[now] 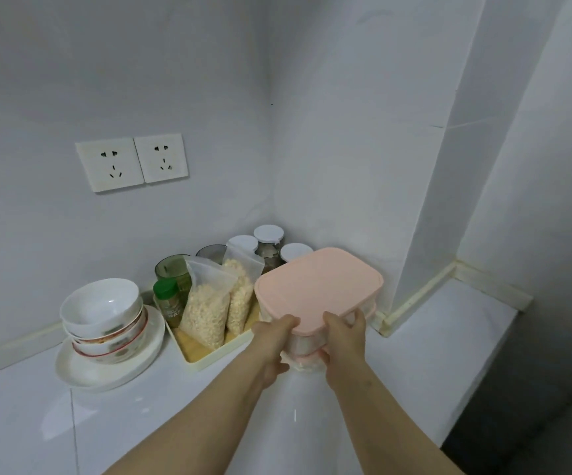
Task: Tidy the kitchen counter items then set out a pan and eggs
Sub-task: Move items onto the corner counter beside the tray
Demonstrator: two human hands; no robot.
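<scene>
A stack of clear food boxes with a pink lid [317, 286] stands in the back corner of the white counter [181, 416]. My left hand [276, 344] grips the stack's near left side, thumb on the lid edge. My right hand [342, 337] grips the near right corner, fingers curled round the lid rim and lower box. No pan or eggs are in view.
A cream tray [209, 354] holds two bags of oats [205, 313], a green-capped spice bottle [168, 301] and glasses. White-lidded jars [269, 240] stand behind. Stacked bowls [104, 313] sit on a plate at left. Two wall sockets [132, 162] above. The counter drops off at right.
</scene>
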